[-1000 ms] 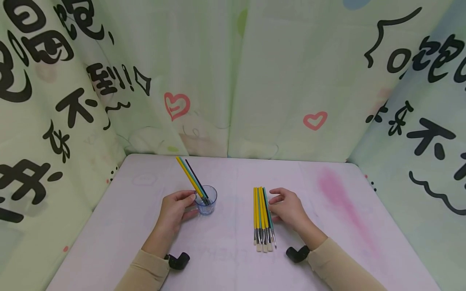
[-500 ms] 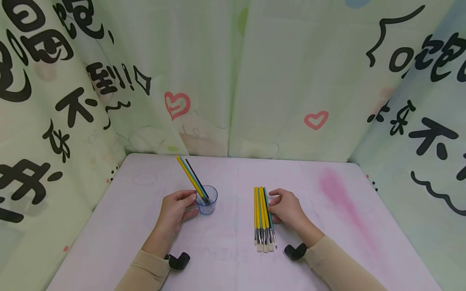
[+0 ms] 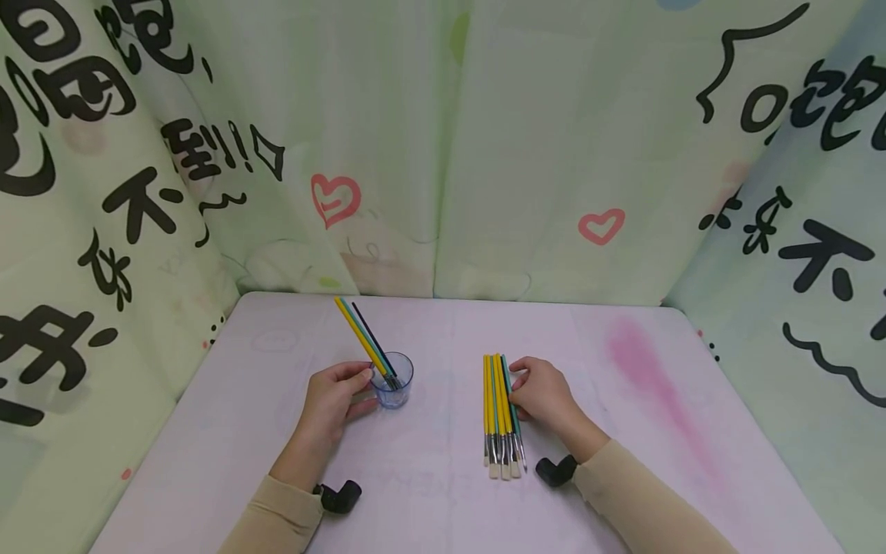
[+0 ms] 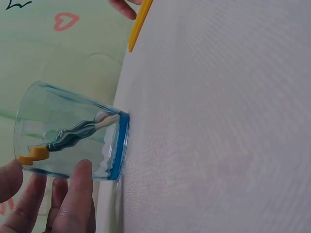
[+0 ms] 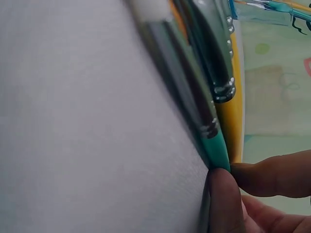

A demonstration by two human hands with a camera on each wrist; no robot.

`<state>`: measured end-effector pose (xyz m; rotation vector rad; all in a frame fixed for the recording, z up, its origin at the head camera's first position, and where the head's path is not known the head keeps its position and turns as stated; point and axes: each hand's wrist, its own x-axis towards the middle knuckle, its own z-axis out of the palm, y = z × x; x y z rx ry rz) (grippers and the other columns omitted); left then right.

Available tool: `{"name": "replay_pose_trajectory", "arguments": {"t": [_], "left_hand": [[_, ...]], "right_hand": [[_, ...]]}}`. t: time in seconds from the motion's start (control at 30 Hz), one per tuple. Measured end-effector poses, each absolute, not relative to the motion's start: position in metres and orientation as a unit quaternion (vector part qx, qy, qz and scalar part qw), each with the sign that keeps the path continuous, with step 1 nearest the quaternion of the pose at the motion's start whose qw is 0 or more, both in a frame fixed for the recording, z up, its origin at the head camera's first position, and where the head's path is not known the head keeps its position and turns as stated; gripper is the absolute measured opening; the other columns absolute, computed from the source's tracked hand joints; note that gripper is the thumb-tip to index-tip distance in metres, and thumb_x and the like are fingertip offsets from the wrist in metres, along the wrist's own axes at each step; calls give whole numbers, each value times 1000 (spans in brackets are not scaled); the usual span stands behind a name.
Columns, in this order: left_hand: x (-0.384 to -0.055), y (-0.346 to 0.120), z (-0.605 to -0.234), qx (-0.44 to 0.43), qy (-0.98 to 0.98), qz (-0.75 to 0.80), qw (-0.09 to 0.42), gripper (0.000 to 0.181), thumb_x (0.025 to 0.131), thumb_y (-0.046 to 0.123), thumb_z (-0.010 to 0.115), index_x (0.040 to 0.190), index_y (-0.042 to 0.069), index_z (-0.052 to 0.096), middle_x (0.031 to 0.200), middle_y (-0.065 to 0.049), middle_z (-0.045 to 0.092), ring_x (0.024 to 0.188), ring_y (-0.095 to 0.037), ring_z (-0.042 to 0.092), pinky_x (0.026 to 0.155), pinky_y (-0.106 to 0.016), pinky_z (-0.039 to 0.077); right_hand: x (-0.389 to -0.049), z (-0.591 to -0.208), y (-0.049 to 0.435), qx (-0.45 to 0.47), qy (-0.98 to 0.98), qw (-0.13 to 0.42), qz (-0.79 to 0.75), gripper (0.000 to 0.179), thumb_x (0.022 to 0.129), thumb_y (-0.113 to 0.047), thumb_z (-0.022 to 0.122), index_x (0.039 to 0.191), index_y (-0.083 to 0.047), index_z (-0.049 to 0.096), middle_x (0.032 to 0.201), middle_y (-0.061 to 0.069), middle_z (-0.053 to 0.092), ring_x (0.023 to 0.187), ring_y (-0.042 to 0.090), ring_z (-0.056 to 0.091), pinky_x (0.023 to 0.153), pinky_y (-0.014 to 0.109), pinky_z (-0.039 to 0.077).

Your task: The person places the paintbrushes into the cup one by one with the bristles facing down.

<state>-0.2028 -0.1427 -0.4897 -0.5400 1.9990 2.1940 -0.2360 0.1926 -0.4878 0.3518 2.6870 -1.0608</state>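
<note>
My left hand (image 3: pixel 335 396) holds a clear bluish plastic cup (image 3: pixel 393 398) by its left side, thumb near the rim. Several paintbrushes (image 3: pixel 362 331) with yellow, teal and black handles lean left in the cup, bristles down, as the left wrist view also shows. To the right, a row of paintbrushes (image 3: pixel 495 396) lies side by side on the table, bristles towards me. My right hand (image 3: pixel 545 391) is at the row's right edge. In the right wrist view its thumb and a finger pinch the teal handle of the outermost paintbrush (image 5: pixel 216 151).
A pale pinkish table (image 3: pixel 443 500) bears everything, with a pink smear (image 3: pixel 647 369) on its right side. Light green curtains (image 3: pixel 512 154) with black lettering and hearts stand around its back and sides. A black wrist mount (image 3: pixel 341 498) sits at my left cuff.
My right hand has moved slightly left and its fingers have drawn in on the teal paintbrush at the row's edge. The left hand and the cup have stayed put.
</note>
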Motion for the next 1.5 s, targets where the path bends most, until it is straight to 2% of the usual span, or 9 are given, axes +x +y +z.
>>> {"name": "replay_pose_trajectory", "arguments": {"t": [0.47,0.8,1.13,1.27,1.5], "left_hand": [[-201,-142,-488,-179,664,723,64,29,104,13,71,132,5,73,128,-16,67,101,-19,70,95,-44,67],[-202,-142,-489,-187,665,721,64,29,104,13,71,132,6,74,129,-16,67,102,-20,71,94,-42,67],[-202,-142,-490,-185,666,720,63,28,104,13,71,131,6,74,128,-16,67,101,-20,70,93,-41,68],[-202,-142,-490,-183,667,720,62,28,104,12,71,131,5,74,128,-16,67,101,-20,70,93,-41,68],[-203,-142,-491,-180,665,722,58,28,104,11,71,130,4,74,125,-16,68,100,-20,71,91,-41,68]], "right_hand": [[-243,-481,187,111,938,123,-304,51,87,-6,77,136,-4,65,84,10,67,52,19,62,49,23,52],[-245,-481,184,110,945,119,-284,50,86,-7,76,135,-3,66,87,11,68,54,17,63,49,23,53],[-250,-485,197,112,913,147,-364,52,87,-4,72,138,-10,67,93,9,69,53,16,57,51,23,53],[-248,-486,203,121,886,157,-420,55,89,-3,74,142,-10,65,97,10,64,59,17,56,55,23,58],[-245,-485,207,119,861,159,-469,56,92,-1,75,146,-11,63,95,8,63,64,19,57,57,25,59]]}}
